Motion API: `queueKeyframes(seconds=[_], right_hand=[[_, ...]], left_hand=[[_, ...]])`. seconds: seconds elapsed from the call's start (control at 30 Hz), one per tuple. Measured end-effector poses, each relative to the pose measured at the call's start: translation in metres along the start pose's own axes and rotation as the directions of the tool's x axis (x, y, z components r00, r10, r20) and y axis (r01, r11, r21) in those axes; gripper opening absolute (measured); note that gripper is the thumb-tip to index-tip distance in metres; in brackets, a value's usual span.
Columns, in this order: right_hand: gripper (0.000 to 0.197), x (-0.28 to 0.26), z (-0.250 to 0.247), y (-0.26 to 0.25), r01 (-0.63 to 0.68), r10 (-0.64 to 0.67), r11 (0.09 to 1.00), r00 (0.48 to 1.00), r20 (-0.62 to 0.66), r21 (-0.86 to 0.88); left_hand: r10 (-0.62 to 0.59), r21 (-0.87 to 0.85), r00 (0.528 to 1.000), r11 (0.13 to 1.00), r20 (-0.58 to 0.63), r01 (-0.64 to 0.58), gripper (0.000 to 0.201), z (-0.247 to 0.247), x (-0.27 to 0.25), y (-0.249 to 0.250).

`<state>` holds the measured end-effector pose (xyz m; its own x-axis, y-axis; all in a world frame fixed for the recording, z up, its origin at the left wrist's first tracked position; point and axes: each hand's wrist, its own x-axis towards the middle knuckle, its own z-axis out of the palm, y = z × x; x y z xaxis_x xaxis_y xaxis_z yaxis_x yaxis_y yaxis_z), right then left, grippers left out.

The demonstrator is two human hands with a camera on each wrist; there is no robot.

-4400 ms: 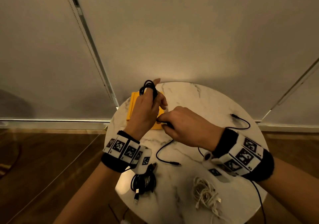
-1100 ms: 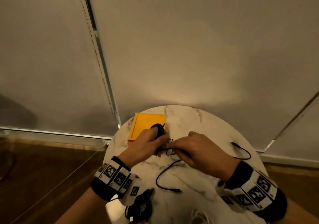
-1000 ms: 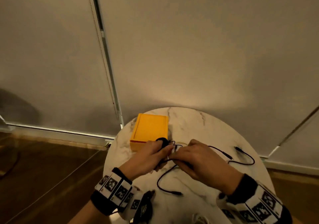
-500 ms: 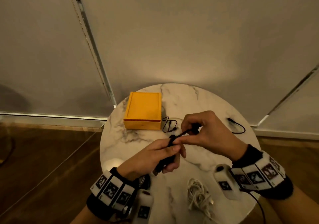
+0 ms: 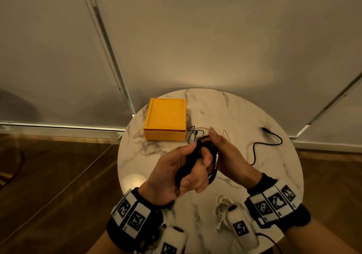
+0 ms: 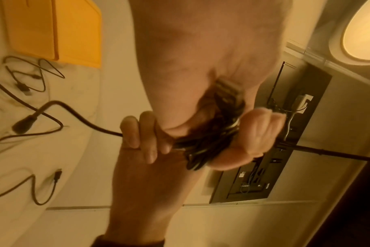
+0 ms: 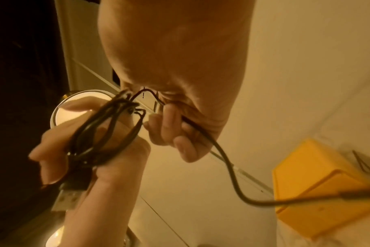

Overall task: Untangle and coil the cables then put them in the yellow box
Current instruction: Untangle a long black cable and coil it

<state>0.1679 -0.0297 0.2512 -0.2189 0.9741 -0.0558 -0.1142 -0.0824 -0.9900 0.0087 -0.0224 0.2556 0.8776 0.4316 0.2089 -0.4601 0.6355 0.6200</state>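
Above the middle of the round marble table (image 5: 254,175), my left hand (image 5: 172,175) grips a loose bundle of black cable (image 5: 197,155) with its fingers curled round the loops (image 6: 211,142). A USB plug (image 7: 72,192) sticks out below that fist. My right hand (image 5: 229,153) pinches one strand of the same cable (image 7: 222,150) right beside the bundle. The strand's free end with its plug (image 6: 23,125) hangs over the table. The yellow box (image 5: 165,120) stands at the table's back left and looks empty.
A thin black cable (image 5: 193,134) lies loosely looped just right of the box. Another black cable (image 5: 268,138) snakes across the table's right side. A bundle of white cable (image 5: 223,208) lies near the front edge, by my right wrist. Wooden floor surrounds the table.
The thin black cable was left on the table beside the box. My left hand has taken up the thicker black bundle and raised it, and my right hand has closed in against it.
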Motion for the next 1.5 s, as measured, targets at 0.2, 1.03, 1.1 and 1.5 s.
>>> queueKeyframes(seconds=[0.2, 1.03, 1.1, 1.5], right_hand=[[0.044, -0.007, 0.018, 0.022, -0.053, 0.053, 0.998, 0.999, 0.0, -0.046], [0.022, -0.024, 0.009, 0.004, 0.344, -0.105, 0.543, 0.933, 0.345, -0.766], [0.02, -0.02, 0.004, -0.001, 0.33, -0.119, 0.573, 0.939, 0.322, -0.75], [0.023, -0.026, 0.025, 0.012, 0.356, -0.015, 0.504, 0.914, 0.405, -0.787]], left_hand=[[0.373, 0.122, 0.866, 0.928, -0.334, -0.353, 0.041, 0.004, 0.014, 0.029], [0.36, 0.805, 0.783, 0.523, -0.507, 0.28, 0.045, -0.056, -0.02, -0.037], [0.31, 0.79, 0.821, 0.56, -0.48, 0.25, 0.048, -0.054, -0.017, -0.041], [0.555, 0.543, 0.469, 0.821, -0.687, -0.177, 0.017, -0.084, -0.002, -0.021]])
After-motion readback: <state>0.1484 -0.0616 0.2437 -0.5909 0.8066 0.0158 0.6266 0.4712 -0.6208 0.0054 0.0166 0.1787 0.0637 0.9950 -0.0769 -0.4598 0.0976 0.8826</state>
